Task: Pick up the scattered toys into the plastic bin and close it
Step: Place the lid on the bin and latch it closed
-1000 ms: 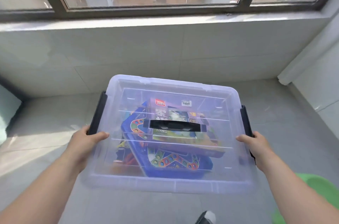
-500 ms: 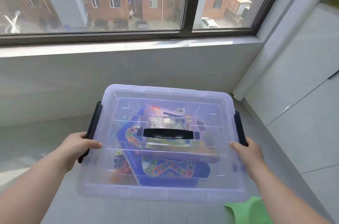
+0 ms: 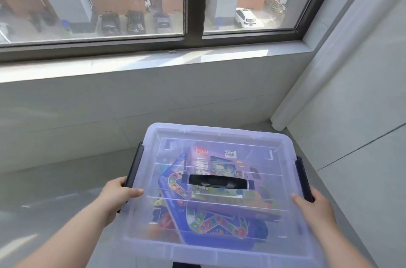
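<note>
Between my two hands hangs the plastic bin [image 3: 197, 254], over the floor [image 3: 55, 180] toward its far right corner, where the tiled wall under the window sill [image 3: 153, 59] meets the right wall [image 3: 362, 125]. I cannot see its base, so I only judge that it is lifted.

My left hand [image 3: 116, 193] grips the bin's left side at the near end of the left latch [image 3: 135, 164], with the thumb laid over the edge of the lid [image 3: 219, 136] and the fingers curled under, out of sight. My right hand [image 3: 314, 206] mirrors it beside the right latch [image 3: 303, 176], thumb on top. I think a grip on both sides keeps the loaded bin level and spares the black carry handle [image 3: 218, 182] in the lid's middle.

With the lid lying flat and both latches down against the sides, I take the bin for closed. Through the clear plastic I see a purple toy box [image 3: 219, 158] lying on a blue game board [image 3: 211, 226], so the task looks nearly done.

Both walls stand close ahead and to the right, leaving little room to swing the bin. Parked cars show through the window [image 3: 131, 4]. I cannot identify the dark shape [image 3: 186, 265] just under the near rim.
</note>
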{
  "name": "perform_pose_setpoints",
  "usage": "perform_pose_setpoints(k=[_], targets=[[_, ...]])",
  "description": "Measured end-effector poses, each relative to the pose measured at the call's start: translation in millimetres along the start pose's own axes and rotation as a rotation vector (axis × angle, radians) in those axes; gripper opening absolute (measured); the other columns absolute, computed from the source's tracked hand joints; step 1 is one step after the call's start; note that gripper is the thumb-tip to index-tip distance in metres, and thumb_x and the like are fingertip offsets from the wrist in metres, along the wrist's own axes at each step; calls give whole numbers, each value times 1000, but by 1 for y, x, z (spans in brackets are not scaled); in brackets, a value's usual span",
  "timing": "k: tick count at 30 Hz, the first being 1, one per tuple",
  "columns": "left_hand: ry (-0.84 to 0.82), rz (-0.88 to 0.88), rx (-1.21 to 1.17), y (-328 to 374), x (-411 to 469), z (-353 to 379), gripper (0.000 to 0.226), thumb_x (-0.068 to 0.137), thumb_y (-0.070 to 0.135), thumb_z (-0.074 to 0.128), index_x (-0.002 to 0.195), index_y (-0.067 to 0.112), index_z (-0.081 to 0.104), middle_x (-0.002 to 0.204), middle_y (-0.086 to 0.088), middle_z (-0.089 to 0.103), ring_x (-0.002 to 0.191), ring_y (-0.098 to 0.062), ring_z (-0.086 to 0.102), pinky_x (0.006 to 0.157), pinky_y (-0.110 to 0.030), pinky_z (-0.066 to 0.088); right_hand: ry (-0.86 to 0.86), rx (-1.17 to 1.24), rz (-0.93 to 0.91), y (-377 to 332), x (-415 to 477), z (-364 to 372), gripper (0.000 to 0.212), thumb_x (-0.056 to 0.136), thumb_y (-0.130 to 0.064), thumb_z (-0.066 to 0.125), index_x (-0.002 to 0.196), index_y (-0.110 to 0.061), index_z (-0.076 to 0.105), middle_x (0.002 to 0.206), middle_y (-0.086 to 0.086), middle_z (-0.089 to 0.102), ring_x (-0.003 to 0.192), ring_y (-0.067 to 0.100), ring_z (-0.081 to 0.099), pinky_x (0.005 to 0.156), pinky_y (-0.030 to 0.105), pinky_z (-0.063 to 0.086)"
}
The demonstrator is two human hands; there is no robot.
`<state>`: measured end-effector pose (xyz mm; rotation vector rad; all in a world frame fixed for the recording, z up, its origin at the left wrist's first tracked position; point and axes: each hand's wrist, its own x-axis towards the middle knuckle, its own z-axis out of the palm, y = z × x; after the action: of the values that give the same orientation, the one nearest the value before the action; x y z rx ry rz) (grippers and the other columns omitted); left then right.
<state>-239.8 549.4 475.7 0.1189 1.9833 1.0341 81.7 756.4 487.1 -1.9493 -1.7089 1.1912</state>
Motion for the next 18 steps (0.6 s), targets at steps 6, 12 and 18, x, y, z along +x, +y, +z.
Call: perform_pose_setpoints(k=[6,12,18], targets=[[11,48,20,30,110,91,29,82,-8,56,102,12,54,84,-5,62,66,-18,53,49,-22,40,-23,-44,41,-8,147,30,37,87,-5,56,123,-7,53,99,9,56,90,27,50,83,39,41],[28,122,20,-1,250,174,66,80,-8,59,137,15,37,117,-5,58,101,-22,55,90,-33,43,-26,-68,-16,26,300,97,39,88,-3,56,126,-6,51,120,16,59,95,24,49,90,38,39],[95,237,-6,-45,361,244,64,80,-7,61,136,15,39,106,-3,58,94,-22,55,85,-30,40,-30,-70,-99,85,427,166,42,87,0,56,129,-2,49,127,18,57,101,24,50,85,31,35]])
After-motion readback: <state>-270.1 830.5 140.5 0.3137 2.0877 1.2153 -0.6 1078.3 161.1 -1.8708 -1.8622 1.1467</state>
